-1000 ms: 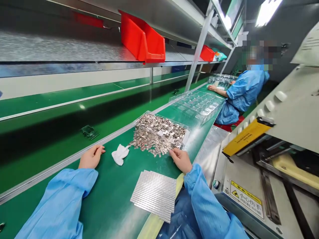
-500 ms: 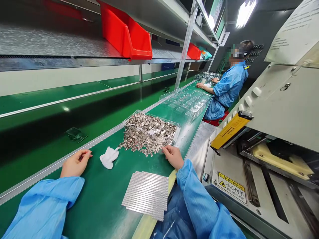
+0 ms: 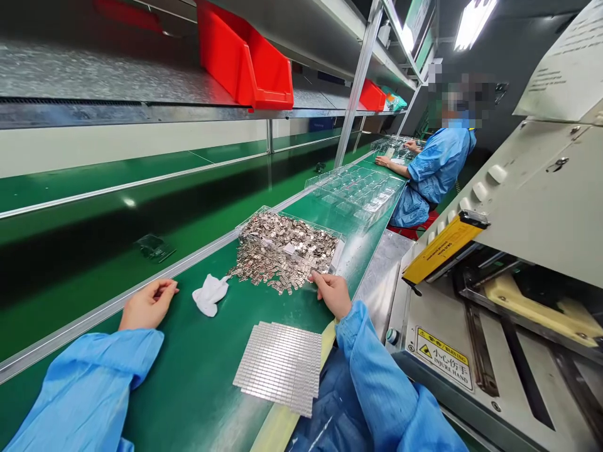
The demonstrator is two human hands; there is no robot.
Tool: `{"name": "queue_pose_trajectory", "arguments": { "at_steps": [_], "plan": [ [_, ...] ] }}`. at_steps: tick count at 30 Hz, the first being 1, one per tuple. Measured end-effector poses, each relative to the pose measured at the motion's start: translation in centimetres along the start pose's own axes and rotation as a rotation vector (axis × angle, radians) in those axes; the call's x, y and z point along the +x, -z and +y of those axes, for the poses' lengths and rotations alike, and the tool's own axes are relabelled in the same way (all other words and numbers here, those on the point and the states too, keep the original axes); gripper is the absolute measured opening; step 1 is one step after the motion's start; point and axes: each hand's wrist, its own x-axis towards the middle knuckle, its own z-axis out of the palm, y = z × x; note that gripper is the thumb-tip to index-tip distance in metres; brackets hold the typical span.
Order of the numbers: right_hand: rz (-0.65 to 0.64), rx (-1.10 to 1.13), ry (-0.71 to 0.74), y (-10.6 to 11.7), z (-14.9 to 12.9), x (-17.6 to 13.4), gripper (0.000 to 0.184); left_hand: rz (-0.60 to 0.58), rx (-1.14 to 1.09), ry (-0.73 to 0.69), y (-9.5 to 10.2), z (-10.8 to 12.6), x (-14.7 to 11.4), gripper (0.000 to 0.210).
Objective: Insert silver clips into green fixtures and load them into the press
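Note:
My right hand (image 3: 333, 294) is pinched at the near right edge of a heap of small silvery metal pieces (image 3: 282, 251). Its fingertips touch or nearly touch the pieces; what is between them is too small to make out. The heap spills out of a clear plastic tray (image 3: 338, 251). My left hand (image 3: 149, 304) rests by the metal rail, thumb and fingers curled together, their contents hidden. Between the hands lies a crumpled white cloth or glove (image 3: 210, 294). Close to my body, a flat sheet of silvery strips in rows (image 3: 280, 364) lies on the green bench.
Clear plastic trays (image 3: 358, 188) stand farther along the green bench (image 3: 188, 389). A co-worker in blue (image 3: 440, 163) sits beyond them. At the right is a machine with a hand-injury warning label (image 3: 443, 358). A red bin (image 3: 245, 63) sits on the shelf above.
The view has shifted slightly, so everything sits a little to the right. Both hands keep nearly the same place and pose. The co-worker's near arm has moved a little.

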Motion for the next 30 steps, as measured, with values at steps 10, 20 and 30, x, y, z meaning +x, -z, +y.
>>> {"name": "queue_pose_trajectory", "arguments": {
  "at_steps": [10, 20, 30],
  "plan": [
    [0.074, -0.021, -0.004, -0.2, 0.7, 0.2, 0.065, 0.032, -0.047, -0.017, 0.2, 0.7, -0.3, 0.038],
    [0.154, -0.026, 0.016, 0.2, -0.4, 0.2, 0.07, -0.195, 0.057, -0.561, -3.9, 4.9, -3.4, 0.042],
    [0.101, -0.77, 0.064, 2.5, -6.6, 9.2, 0.032, -0.017, 0.083, -0.324, 0.5, -0.6, -5.3, 0.037]
  ]
}}
